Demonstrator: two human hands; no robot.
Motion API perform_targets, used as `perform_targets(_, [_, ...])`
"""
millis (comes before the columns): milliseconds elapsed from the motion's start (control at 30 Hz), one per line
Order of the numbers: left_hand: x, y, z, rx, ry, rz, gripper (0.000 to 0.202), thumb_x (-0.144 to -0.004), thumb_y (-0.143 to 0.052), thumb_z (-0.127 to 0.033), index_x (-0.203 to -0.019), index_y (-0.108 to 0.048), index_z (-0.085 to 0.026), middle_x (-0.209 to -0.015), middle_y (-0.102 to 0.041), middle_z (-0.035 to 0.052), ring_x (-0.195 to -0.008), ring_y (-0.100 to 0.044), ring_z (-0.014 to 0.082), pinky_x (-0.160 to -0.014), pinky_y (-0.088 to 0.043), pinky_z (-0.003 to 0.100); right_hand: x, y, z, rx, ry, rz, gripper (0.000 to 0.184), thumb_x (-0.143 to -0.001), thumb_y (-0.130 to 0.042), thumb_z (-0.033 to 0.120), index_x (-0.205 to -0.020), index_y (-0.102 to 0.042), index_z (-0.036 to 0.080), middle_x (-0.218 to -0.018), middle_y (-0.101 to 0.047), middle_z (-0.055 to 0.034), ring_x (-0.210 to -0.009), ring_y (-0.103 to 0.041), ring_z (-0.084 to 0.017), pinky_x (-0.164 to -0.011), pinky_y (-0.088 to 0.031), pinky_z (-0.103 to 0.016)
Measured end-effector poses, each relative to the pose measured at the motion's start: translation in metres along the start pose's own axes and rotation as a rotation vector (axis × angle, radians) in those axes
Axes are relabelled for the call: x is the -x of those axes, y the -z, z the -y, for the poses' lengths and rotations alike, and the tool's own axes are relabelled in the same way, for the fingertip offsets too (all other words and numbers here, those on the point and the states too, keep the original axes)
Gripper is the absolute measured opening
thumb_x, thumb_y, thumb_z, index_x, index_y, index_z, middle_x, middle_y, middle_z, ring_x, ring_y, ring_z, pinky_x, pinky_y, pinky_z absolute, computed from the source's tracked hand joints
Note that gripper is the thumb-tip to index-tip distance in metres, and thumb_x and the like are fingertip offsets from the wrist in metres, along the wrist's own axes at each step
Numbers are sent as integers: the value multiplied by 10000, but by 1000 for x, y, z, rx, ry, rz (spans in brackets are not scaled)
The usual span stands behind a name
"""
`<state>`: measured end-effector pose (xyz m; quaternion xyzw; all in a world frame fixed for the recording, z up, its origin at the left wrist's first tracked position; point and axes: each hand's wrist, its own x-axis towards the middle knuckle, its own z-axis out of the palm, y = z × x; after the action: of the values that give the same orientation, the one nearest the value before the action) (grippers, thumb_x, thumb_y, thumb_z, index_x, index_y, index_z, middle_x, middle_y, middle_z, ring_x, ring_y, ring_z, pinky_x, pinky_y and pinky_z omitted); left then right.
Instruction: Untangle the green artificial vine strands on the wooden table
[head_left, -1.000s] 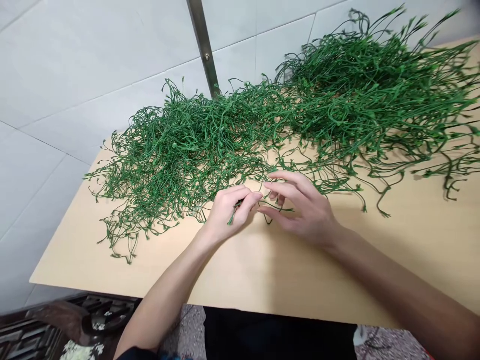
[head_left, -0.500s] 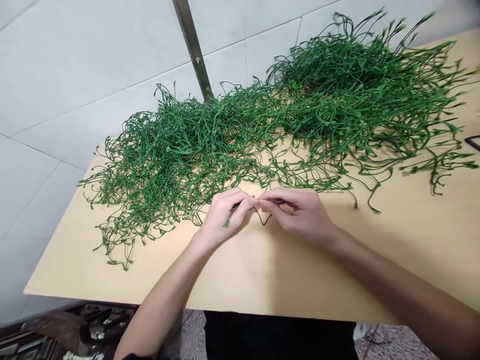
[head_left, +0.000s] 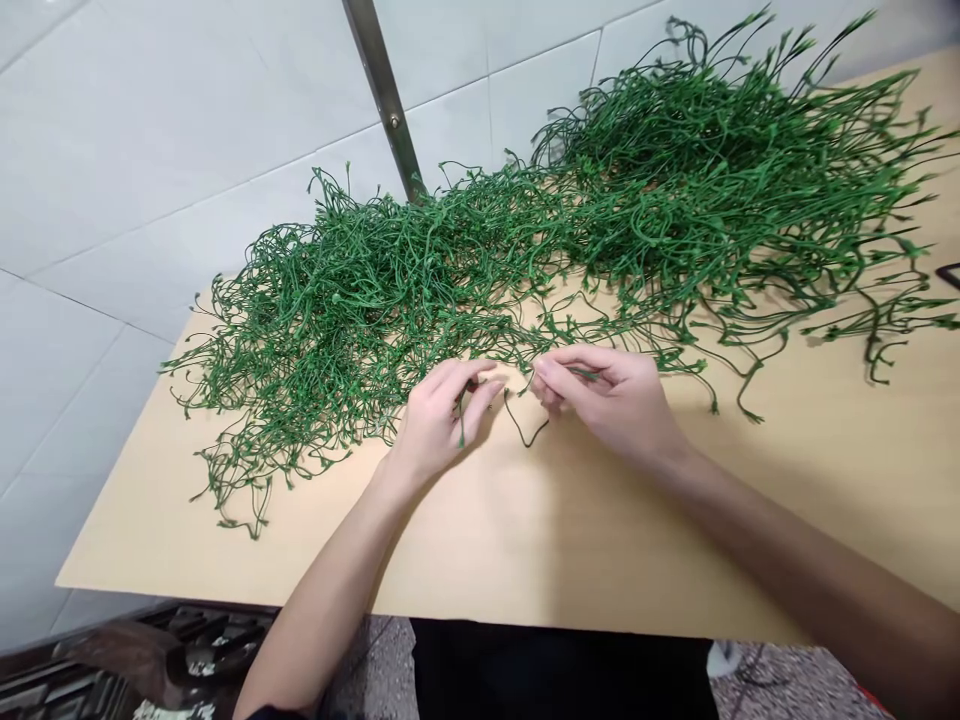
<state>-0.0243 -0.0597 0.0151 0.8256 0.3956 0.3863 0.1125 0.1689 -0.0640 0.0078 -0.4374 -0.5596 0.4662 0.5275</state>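
Observation:
My left hand point(head_left: 435, 415) is curled above the table, thumb and forefinger parted. A green plastic stem point(head_left: 462, 428) runs through its bent fingers, its tip poking out beneath. To the right, my right hand point(head_left: 611, 400) pinches another thin green stem point(head_left: 531, 441) between thumb and fingers. That stem bends in a dark V below the fingertips, its free end near my left thumb. A gap separates the two hands. Just beyond them spreads a tangled pile of green plastic stems point(head_left: 360, 280) with small forked tips.
A second, taller heap of stems point(head_left: 720, 170) stands at the back right of the light wooden table point(head_left: 465, 560). Behind it rise a tiled wall point(head_left: 187, 120) and a metal post point(head_left: 386, 100). A dark object point(head_left: 951, 275) shows at the right edge.
The hands were together at the fingertips and have drawn apart. My left thumb and forefinger have opened, and the bent stem's end has come free beside them.

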Motion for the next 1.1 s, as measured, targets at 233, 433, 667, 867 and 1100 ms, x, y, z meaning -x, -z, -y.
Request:
perform_targets(233, [-1,-2,-2,514,297,-182,426,-679,-588,-86,-1014,-376,-243,-1027,-489,25,-987,-540,144,-795,-471,263,5,-2,-6,419,605,82,321,-814,-708,286,-1121,-670,200,-1107,-703,-116,-1028,-657,-246,-917,-538,-424])
perform_targets(433, [-3,-2,-14,658,260,-97,328,-787,-573,-127,-965,-327,-254,-1010,-492,23,-971,-524,144,-795,-472,280,12,-7,-11,282,463,226,371,-842,-675,285,-1201,-623,208,-991,-731,-63,-692,-679,-139,-666,-596,-283])
perform_targets(667, [0,-8,-18,601,263,2,271,-868,-620,-212,-1026,-402,-238,-1039,-529,46,-1002,-534,142,-885,-464,288,14,-10,0,-14,174,49,55,-826,-681,222,-876,-700,208,-646,-685,15,-528,-651,-120,-525,-580,-243])
perform_targets(867, [1,-1,-10,626,264,66,401,-793,-700,-230,-1126,-476,-229,-1070,-545,48,-1015,-526,171,-913,-448,309,-1,2,3,-319,-69,-78,181,-760,-756,303,-869,-654,200,-638,-664,16,-545,-614,-104,-572,-557,-252])
perform_targets(1100, [-1,2,-7,714,358,147,212,-818,-552,-161,-1022,-599,-193,-979,-584,50,-898,-549,162,-747,-475,267,-7,7,-1,-607,-297,165,268,-695,-810,351,-867,-654,219,-674,-648,30,-578,-581,-89,-571,-509,-233])
